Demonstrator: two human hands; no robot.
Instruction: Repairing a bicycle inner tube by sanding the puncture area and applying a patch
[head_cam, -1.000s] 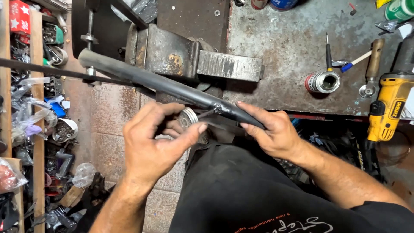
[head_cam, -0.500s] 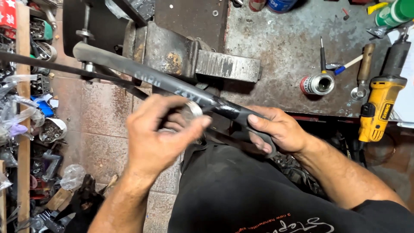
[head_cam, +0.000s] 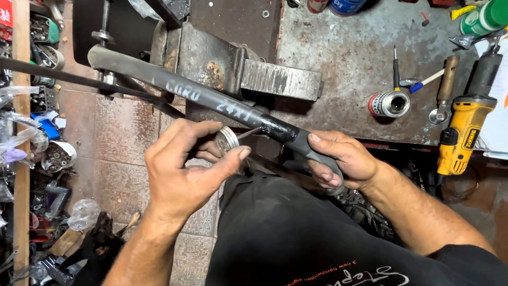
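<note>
Hands on dark metal tube (head_cam: 211, 100) clamped in bench vise (head_cam: 222, 63).
R hand (head_cam: 344, 159) wrapped tube end; L hand (head_cam: 185, 169) pinched round silver cap (head_cam: 228, 140).

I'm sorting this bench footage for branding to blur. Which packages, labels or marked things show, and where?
Small tin can with red and white label: lying on the bench, right of the vise.
Green bottle with white label: top right corner.
Yellow power tool with dark label: bench's right edge.
Long dark metal bar with chalk marks: beside the vise.

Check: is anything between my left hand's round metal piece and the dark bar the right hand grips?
Nothing visible blocks it. The round metal piece in the left hand sits right beside the dark bar; right hand grips farther along.
</note>
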